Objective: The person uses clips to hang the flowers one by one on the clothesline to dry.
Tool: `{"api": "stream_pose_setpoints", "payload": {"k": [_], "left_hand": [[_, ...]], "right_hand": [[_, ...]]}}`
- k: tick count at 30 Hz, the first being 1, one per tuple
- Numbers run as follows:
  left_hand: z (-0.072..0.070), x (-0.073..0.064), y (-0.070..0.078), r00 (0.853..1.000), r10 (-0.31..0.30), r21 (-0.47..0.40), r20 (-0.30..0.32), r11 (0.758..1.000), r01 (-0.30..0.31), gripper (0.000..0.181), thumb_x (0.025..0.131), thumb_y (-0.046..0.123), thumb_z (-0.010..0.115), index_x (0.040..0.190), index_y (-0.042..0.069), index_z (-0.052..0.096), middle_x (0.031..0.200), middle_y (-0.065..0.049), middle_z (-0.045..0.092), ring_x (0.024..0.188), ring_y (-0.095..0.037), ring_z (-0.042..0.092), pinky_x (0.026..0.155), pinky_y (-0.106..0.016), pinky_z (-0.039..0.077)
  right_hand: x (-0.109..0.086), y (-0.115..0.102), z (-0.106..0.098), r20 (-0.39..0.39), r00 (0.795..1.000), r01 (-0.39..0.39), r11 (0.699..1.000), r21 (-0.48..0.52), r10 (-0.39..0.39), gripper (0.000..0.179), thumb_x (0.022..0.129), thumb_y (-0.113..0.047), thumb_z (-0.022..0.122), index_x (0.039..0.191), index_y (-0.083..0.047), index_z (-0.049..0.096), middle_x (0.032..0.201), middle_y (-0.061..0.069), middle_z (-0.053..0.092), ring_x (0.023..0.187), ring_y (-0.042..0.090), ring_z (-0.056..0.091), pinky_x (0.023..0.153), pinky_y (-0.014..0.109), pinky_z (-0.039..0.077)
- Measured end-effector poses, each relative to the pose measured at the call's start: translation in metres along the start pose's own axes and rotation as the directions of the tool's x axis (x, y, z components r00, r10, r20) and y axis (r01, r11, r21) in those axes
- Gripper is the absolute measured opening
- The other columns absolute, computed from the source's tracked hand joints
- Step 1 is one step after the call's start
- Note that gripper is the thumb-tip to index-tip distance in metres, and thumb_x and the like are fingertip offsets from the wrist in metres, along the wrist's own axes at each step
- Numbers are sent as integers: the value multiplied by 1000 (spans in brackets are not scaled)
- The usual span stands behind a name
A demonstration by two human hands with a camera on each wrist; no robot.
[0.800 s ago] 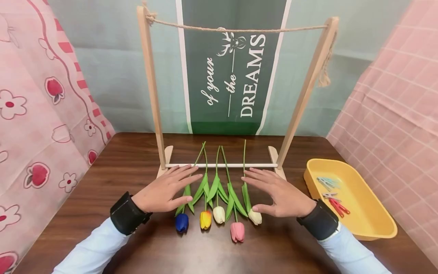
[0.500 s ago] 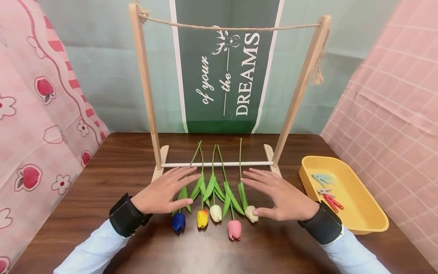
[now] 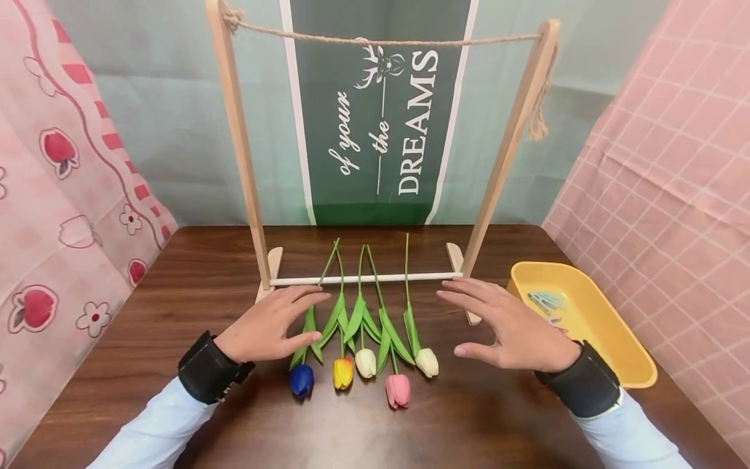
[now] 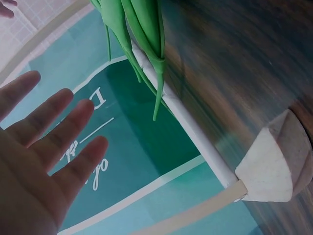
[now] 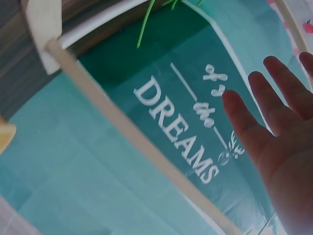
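Several artificial tulips lie in a row on the brown table, stems pointing away. From the left they are a blue tulip (image 3: 301, 380), a yellow tulip (image 3: 342, 373), a white tulip (image 3: 366, 363), a pink tulip (image 3: 398, 390) and another white tulip (image 3: 427, 362). My left hand (image 3: 266, 326) hovers over the blue tulip's stem and leaves, fingers spread, holding nothing. To the right of the tulips, my right hand (image 3: 512, 326) is held with extended fingers and nothing in it, between the right white tulip and the yellow basin (image 3: 621, 345).
A wooden frame with a left post (image 3: 237, 143), a right post (image 3: 510, 150) and a rope (image 3: 381, 43) strung across stands behind. Its white rod (image 3: 366, 279) crosses over the stems. Blue clothespins (image 3: 546, 300) lie in the basin, partly hidden by my right hand.
My right hand has moved right, away from the right white tulip and toward the basin, now covering the red clothespin. The left hand stays over the blue tulip. The whole view has shifted slightly.
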State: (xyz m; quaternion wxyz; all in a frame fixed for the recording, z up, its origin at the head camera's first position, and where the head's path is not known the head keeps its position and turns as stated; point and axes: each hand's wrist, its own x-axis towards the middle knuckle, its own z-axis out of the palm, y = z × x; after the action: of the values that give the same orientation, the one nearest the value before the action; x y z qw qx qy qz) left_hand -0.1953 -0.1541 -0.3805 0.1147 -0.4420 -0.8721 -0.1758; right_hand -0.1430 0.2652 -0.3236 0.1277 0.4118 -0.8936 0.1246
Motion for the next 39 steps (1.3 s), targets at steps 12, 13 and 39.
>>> {"api": "stream_pose_setpoints", "payload": {"k": [12, 13, 39], "left_hand": [[-7, 0, -1, 997, -66, 13, -37, 998, 66, 55, 92, 45, 65, 136, 14, 55, 134, -9, 54, 121, -28, 52, 95, -52, 44], [-7, -2, -1, 997, -68, 14, -41, 998, 68, 55, 91, 45, 65, 136, 14, 55, 133, -9, 54, 121, -29, 53, 95, -53, 44], [5, 0, 4, 995, -86, 1, -55, 996, 86, 46, 92, 37, 67, 129, 12, 59, 126, -9, 58, 117, -29, 54, 91, -55, 45]], "right_hand": [[-27, 23, -47, -49, 988, -149, 985, -85, 145, 76, 77, -40, 82, 143, -18, 50, 140, 3, 52, 128, 25, 47, 102, 37, 37], [-28, 27, -49, -47, 986, -162, 983, -81, 159, 75, 78, -39, 82, 142, -17, 51, 139, 3, 53, 127, 25, 48, 102, 36, 37], [-65, 129, -71, 298, 801, -516, 851, -93, 518, 46, 84, -36, 76, 114, -2, 69, 108, 12, 69, 102, 31, 63, 89, 52, 48]]}}
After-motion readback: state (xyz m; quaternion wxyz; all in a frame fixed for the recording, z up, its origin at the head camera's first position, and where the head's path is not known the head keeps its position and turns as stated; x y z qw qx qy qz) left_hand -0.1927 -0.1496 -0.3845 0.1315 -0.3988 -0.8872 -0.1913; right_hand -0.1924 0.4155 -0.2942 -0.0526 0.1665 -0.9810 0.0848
